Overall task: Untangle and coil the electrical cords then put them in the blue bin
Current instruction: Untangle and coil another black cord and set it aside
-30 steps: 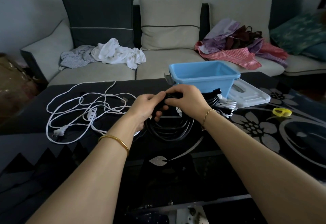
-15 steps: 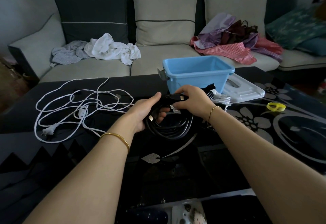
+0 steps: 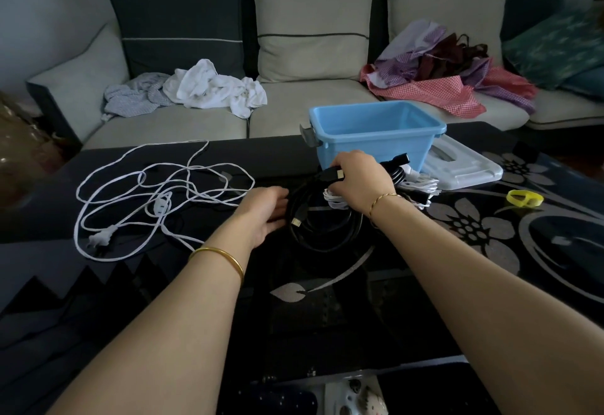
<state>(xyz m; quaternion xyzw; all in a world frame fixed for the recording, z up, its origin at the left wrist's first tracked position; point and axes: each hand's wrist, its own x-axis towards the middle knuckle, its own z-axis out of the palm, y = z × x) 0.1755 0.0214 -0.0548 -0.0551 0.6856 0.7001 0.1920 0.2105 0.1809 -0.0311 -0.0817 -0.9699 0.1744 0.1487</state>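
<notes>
On the black table [image 3: 327,323], just before the blue bin [image 3: 369,148], the coiled black cord [image 3: 327,238] is now held by the right hand [image 3: 359,179] alone, fingers curled round its top; the left hand [image 3: 264,208] has let go, fingers relaxed beside it.

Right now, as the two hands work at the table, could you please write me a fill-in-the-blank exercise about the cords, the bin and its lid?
1. The right hand grips a coil of cord whose colour is ___.
2. The white cord lies loose on the table, to the ___ of the left hand.
3. The white lid lies on the table to the ___ of the blue bin.

Missing words: black; left; right.
</notes>
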